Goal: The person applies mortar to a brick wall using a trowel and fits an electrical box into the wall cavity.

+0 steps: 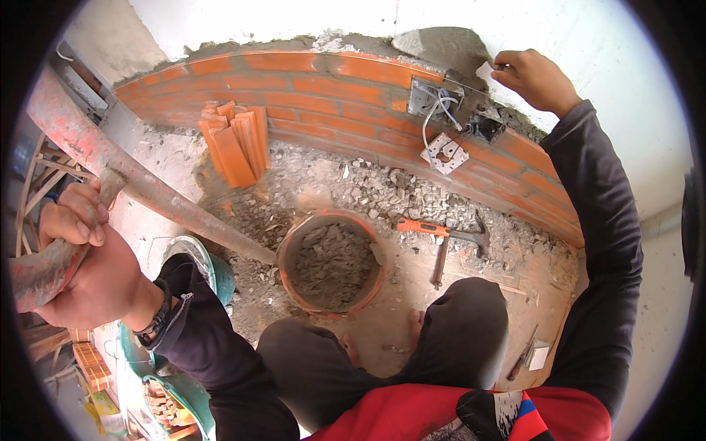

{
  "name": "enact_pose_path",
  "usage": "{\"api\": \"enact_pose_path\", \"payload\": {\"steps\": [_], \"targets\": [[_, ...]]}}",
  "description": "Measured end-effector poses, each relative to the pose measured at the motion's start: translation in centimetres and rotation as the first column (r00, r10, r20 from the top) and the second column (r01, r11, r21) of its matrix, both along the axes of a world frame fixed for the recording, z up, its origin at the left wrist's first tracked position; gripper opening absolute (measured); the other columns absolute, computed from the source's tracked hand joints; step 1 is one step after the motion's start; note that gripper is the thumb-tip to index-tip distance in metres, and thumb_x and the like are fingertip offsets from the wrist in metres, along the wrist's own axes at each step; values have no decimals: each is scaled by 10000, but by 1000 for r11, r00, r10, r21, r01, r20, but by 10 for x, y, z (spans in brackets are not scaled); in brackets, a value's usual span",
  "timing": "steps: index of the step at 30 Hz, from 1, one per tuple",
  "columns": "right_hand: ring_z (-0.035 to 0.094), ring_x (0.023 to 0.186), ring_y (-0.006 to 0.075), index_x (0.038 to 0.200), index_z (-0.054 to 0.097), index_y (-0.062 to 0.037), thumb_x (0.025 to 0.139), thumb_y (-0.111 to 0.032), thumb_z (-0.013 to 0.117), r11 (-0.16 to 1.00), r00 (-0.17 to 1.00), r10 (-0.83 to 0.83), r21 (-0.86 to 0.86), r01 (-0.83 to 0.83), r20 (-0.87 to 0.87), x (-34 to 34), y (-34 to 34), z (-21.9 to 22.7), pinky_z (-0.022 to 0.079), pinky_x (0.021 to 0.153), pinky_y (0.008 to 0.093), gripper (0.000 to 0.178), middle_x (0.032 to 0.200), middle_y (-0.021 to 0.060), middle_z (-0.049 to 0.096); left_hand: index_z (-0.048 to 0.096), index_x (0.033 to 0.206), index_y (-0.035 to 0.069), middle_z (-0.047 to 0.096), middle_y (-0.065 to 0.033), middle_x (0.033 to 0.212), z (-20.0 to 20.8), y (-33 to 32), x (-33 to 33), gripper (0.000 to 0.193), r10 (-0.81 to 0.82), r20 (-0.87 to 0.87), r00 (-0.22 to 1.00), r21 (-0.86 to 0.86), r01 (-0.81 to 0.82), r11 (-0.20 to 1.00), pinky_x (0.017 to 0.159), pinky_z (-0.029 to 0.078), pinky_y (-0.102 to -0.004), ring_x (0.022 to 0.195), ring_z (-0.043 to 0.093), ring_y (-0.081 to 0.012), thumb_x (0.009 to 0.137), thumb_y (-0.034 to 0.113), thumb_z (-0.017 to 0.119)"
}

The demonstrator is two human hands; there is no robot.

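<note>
Knees in dark trousers (441, 331) fill six o'clock. At one o'clock the right hand (533, 77) pinches together on a small trowel (485, 71), pressing grey mortar (441, 45) against the white wall above the brick course (323, 92). That tool looks light and stiff, best held by its handle; the wet mortar is soft and likely to slump. At nine o'clock the left hand (77, 264) clamps a red scaffold pipe (147, 187). A mortar bucket (332, 262) sits at centre, a hammer (445, 234) just beside it. No labels are legible.
</note>
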State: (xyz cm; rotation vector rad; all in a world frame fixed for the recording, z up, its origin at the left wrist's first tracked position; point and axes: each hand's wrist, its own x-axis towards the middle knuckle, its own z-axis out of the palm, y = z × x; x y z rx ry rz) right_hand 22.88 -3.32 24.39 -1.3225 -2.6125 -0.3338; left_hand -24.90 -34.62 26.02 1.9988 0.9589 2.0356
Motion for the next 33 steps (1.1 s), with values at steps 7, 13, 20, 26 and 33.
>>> {"api": "enact_pose_path", "payload": {"steps": [7, 13, 20, 26, 33], "targets": [[695, 825, 374, 1057, 718, -50, 954, -306, 647, 999, 995, -22, 52, 17, 98, -30, 15, 3, 553, 769, 445, 285, 906, 165, 735, 372, 706, 108, 366, -46, 682, 0, 0, -4, 662, -34, -30, 999, -6, 34, 999, 855, 304, -396, 732, 338, -216, 920, 715, 216], [700, 860, 358, 1075, 730, -77, 964, -344, 619, 995, 997, 56, 78, -60, 56, -45, 14, 3, 558, 794, 448, 309, 946, 143, 737, 370, 715, 107, 372, -46, 696, 0, 1, -3, 657, -41, -51, 998, 12, 41, 999, 828, 292, -393, 734, 324, -210, 913, 717, 226], [675, 770, 381, 1081, 712, -30, 976, -301, 624, 991, 999, 31, 129, -26, -39, -57, 21, -6, 533, 735, 459, 304, 877, 196, 713, 370, 720, 106, 364, -45, 697, -1, -1, -6, 657, -64, -52, 997, -9, 63, 998, 837, 293, -397, 744, 327, -213, 899, 726, 244], [708, 790, 373, 1068, 722, -4, 964, -312, 647, 989, 969, 149, 29, -146, -196, -65, 9, -20, 555, 750, 440, 334, 854, 212, 719, 371, 715, 108, 354, -42, 682, 0, -1, 0, 661, -6, -36, 999, -7, 6, 1000, 827, 299, -391, 743, 331, -218, 898, 732, 252], [525, 608, 176, 1029, 682, 26, 988, -196, 633, 793, 900, 91, -516, -325, -426, -73, -78, -112, 453, 590, 377, 230, 662, 122, 574, 364, 716, 113, 348, -43, 679, 3, 1, 4, 545, 42, -110, 993, 46, -37, 998, 820, 339, -429, 714, 348, -223, 941, 595, 244]]}}
